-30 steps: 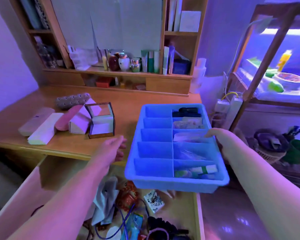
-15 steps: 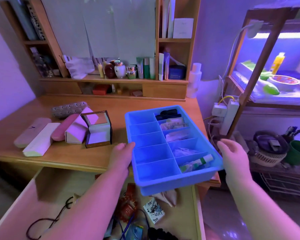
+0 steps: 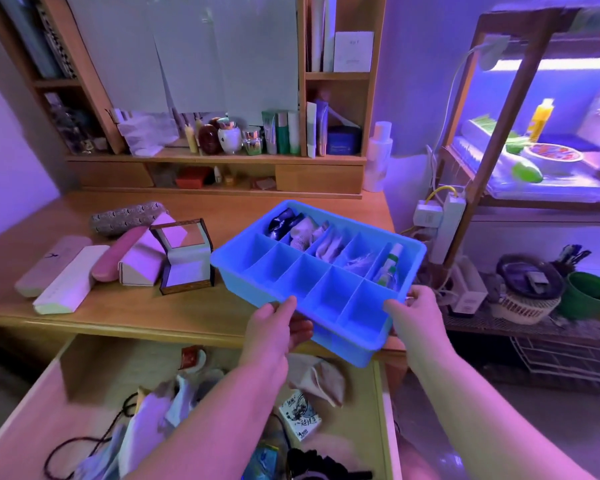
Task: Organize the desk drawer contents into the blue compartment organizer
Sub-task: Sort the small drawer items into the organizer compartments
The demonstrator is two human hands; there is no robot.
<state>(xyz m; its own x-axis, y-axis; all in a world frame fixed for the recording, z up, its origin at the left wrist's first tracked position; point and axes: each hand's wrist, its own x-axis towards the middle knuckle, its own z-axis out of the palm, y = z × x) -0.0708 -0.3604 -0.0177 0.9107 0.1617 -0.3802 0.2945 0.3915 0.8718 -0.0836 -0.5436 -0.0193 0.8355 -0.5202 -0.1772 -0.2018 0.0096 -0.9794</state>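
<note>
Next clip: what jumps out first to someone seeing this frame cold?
The blue compartment organizer, turned at an angle at the desk's front edge, with the left hand and right hand gripping its near rim. Its far row is filled, its near row bare. Below lies the open drawer, cluttered.

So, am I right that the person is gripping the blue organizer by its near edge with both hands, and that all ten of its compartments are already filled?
Not quite. Both the left hand and the right hand do grip the blue organizer by its near edge, but the head view shows only the far row of compartments holding items; the near row is empty.
</note>
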